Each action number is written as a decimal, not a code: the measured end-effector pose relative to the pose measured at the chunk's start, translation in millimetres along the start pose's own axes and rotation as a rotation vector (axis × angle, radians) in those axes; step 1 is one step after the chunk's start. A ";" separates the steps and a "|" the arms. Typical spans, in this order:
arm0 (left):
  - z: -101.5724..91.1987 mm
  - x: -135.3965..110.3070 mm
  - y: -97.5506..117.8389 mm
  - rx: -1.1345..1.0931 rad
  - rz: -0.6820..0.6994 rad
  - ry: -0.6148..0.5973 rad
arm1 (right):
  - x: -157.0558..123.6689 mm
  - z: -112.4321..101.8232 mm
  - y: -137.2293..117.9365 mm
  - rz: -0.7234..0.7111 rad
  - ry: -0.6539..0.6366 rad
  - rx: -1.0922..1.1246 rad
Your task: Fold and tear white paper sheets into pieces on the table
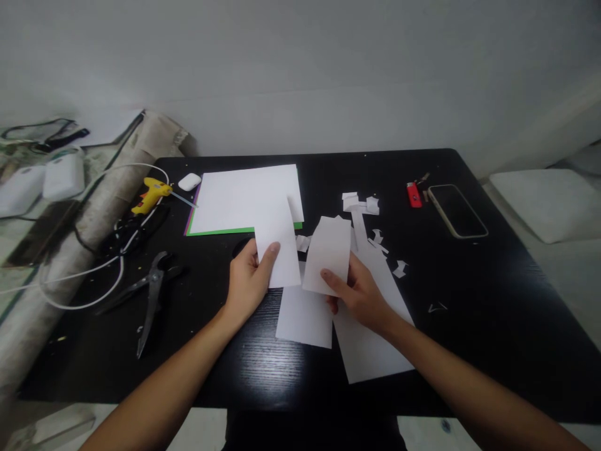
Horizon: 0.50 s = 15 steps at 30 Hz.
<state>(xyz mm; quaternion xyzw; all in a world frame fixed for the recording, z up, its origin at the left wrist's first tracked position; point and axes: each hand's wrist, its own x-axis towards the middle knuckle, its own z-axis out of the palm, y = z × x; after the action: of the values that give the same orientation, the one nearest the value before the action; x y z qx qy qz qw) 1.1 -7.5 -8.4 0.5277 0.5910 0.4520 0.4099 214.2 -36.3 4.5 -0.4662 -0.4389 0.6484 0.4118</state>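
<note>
My left hand [248, 279] is closed on a white paper piece [277, 241], thumb on its front, holding it up above the black table [493, 300]. My right hand [359, 294] pinches a second white paper piece [328, 254] with a notched top edge, just to the right of the first. The two pieces stand side by side, nearly touching. Beneath my hands lie two larger white sheets, one [303, 319] under the middle and another [370, 347] under my right wrist.
A stack of white paper over green and purple sheets [246, 197] lies at the back. Scissors [153, 291], a yellow glue gun [153, 193] with white cable and an earbud case [190, 181] sit left. Paper scraps [370, 219], a red lighter [414, 195] and phone [457, 210] lie right.
</note>
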 end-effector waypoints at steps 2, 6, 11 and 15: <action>-0.4 1.5 -1.6 0.015 -0.014 -0.004 | 0.5 -0.6 -0.1 -0.014 -0.014 0.008; -0.8 4.1 -5.2 0.071 -0.023 -0.010 | 1.1 -2.5 2.5 -0.043 -0.032 0.012; -3.0 5.9 -6.6 0.154 -0.042 -0.022 | 1.5 -3.3 5.2 -0.039 -0.032 0.017; -5.6 8.0 -5.7 0.261 0.037 0.014 | 2.2 -3.6 4.9 -0.030 -0.011 0.021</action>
<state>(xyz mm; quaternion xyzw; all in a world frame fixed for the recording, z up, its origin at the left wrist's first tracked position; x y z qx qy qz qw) -6.6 -0.4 -12.5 0.5842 0.6377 0.3822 0.3255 216.7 -34.9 -1.3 -0.4516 -0.4416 0.6491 0.4239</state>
